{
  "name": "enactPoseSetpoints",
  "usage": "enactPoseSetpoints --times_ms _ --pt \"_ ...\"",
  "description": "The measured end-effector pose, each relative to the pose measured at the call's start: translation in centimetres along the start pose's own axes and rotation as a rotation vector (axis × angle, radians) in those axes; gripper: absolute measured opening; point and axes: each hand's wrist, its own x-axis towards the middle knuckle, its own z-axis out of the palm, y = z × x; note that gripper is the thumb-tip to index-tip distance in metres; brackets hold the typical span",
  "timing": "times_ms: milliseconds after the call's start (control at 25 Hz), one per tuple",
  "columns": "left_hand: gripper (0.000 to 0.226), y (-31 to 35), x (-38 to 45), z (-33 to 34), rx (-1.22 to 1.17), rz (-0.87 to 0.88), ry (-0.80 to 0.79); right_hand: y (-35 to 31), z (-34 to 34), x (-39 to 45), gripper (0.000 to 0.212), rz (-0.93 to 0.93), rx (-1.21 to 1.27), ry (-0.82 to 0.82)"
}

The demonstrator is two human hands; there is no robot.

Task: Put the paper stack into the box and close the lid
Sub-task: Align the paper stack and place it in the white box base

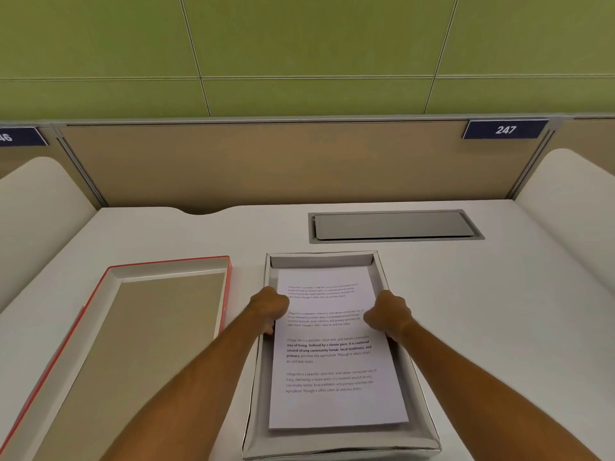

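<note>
A white paper stack [329,364] with printed paragraphs lies inside the open grey box [421,387] in the middle of the desk. My left hand [271,307] grips the stack's left edge, fingers curled under it. On the opposite edge, my right hand [387,314] holds the stack the same way. Both hands are inside the box walls, about a third of the way down from the far end. The lid [133,327], red outside and beige inside, lies upside down on the desk to the left of the box.
The white desk [499,311] has a grey cable hatch [394,226] behind the box. A tan partition [266,161] with a "247" label [505,129] closes the back, and white side panels stand left and right.
</note>
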Motion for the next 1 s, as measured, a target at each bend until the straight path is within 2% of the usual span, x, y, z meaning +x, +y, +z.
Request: enactPoseSetpoints --times_ms 160,320,400,520,640,800,920,1000 --pt "0.040 1.1 0.0 -0.8 -0.188 -0.098 -0.079 -0.4 -0.9 0.6 0.015 0.039 0.181 -0.070" --pt "0.070 2.1 0.8 -0.5 -0.361 -0.106 -0.088 -1.6 -1.0 1.5 0.048 0.057 0.329 -0.033" --pt "0.082 2.3 1.3 -0.7 -0.456 -0.126 -0.110 -2.1 -1.0 2.1 0.057 0.086 0.419 -0.067" --pt "0.101 2.3 1.9 -1.3 -0.549 -0.177 -0.197 -2.2 -1.5 2.5 0.067 0.133 0.535 -0.132" --pt "0.108 2.2 2.2 -1.7 -0.591 -0.193 -0.213 -2.1 -1.9 2.7 0.069 0.131 0.561 -0.150" --pt "0.102 2.0 1.5 -1.5 -0.536 -0.147 -0.246 -2.0 -2.1 1.6 0.065 0.103 0.525 -0.152" --pt "0.083 0.9 -0.1 -0.3 -0.318 -0.002 -0.138 -1.7 -1.8 -0.6 0.056 0.016 0.413 -0.180" --pt "0.082 -0.8 -1.9 0.9 -0.150 0.080 -0.086 -0.6 -1.0 -2.6 0.056 -0.088 0.289 -0.170"
